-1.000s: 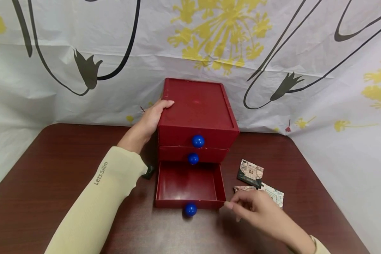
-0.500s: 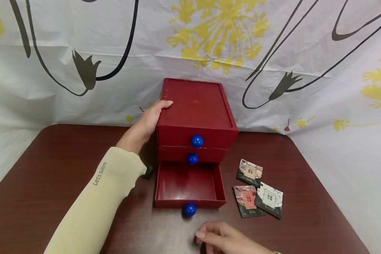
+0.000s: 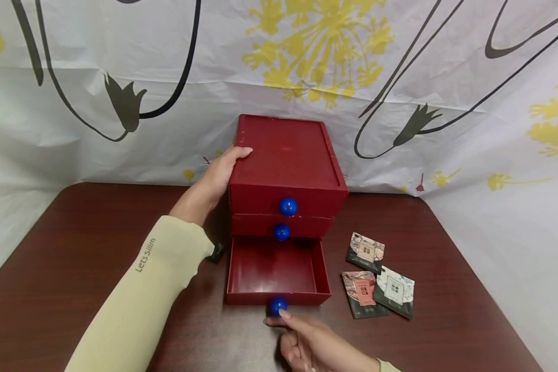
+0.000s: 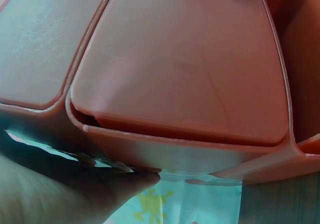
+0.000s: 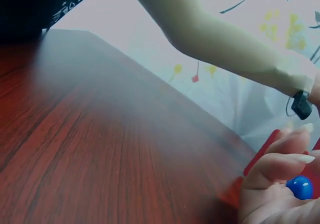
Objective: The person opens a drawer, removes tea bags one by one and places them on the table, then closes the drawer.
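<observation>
A red drawer cabinet (image 3: 285, 155) has three drawers with blue knobs. Its bottom drawer (image 3: 274, 268) is pulled out, with a bare floor. My left hand (image 3: 220, 170) holds the cabinet's left side, thumb over the top edge and fingers mostly hidden. In the left wrist view, part of that hand (image 4: 75, 189) lies against the cabinet edge. At the bottom drawer's knob (image 3: 277, 305), my right hand (image 3: 311, 341) has its thumb on the ball and index finger just beneath, the other fingers curled. The right wrist view has the blue knob (image 5: 301, 188) behind bent fingers (image 5: 277, 169).
Right of the drawer lie three flat printed packets: a peach one (image 3: 366, 252), a red-labelled one (image 3: 363, 294) and a white one (image 3: 395, 292), the last two overlapping. The brown table (image 3: 121, 248) ends at a patterned white cloth (image 3: 176, 150).
My right hand has moved left from beside the packets, passed below the drawer, then come up to its knob. My left hand and the drawer stay in place.
</observation>
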A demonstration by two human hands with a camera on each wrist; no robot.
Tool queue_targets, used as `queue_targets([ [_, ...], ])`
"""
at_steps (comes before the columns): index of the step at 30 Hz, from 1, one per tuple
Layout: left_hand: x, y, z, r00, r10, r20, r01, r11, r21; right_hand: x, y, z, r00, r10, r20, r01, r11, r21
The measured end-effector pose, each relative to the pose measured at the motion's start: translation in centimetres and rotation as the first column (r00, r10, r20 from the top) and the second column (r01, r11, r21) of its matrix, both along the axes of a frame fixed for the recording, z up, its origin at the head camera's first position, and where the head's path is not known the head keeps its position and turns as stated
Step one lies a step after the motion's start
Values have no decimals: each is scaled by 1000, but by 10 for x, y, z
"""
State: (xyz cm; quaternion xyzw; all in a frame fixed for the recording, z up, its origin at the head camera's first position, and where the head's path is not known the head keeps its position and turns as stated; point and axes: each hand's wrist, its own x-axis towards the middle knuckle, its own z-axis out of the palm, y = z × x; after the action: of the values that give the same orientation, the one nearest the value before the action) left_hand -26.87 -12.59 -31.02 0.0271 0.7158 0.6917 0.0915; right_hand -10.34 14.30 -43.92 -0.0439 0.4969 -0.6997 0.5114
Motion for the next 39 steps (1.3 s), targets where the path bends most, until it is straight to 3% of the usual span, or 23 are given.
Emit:
queue_targets([
  [6, 0, 0, 0, 1000, 4, -2, -4, 1000, 6, -1, -9, -9, 999, -43, 33, 46, 992, -119],
  [14, 0, 0, 0, 1000, 5, 4, -5, 1000, -4, 0, -17, -19, 998, -64, 2, 61, 945, -321],
  [31, 1, 0, 3, 1000, 6, 11, -6, 1000, -13, -8, -24, -11, 986, -160, -40, 156, 984, -85],
  [39, 3, -1, 2, 999, 23, 30, -23, 1000, -15, -28, -34, -9, 959, -265, -95, 266, 964, -5],
])
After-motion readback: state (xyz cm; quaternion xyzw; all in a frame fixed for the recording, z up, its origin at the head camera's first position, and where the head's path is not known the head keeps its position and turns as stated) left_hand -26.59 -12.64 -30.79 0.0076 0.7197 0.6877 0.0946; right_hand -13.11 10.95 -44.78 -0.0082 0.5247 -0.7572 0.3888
